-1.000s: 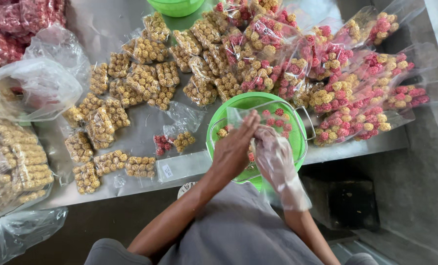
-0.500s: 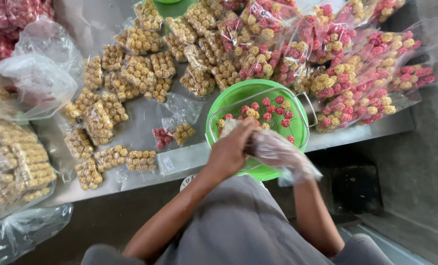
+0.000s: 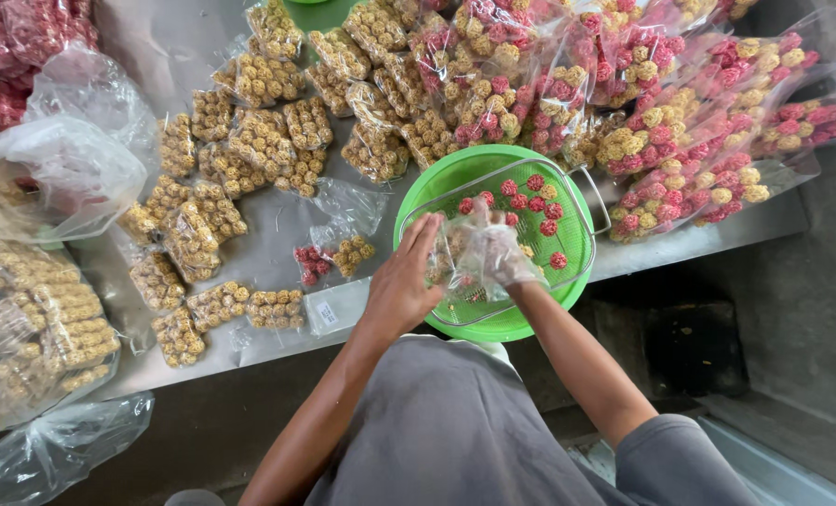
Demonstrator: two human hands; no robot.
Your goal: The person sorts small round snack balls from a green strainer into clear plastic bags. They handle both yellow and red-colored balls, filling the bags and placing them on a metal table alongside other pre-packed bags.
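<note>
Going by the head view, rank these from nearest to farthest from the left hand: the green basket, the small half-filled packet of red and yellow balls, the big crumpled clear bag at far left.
From the left hand:
1. Green basket, touching, just right.
2. Small half-filled packet, on the table to its left.
3. Big crumpled clear bag, far left.
</note>
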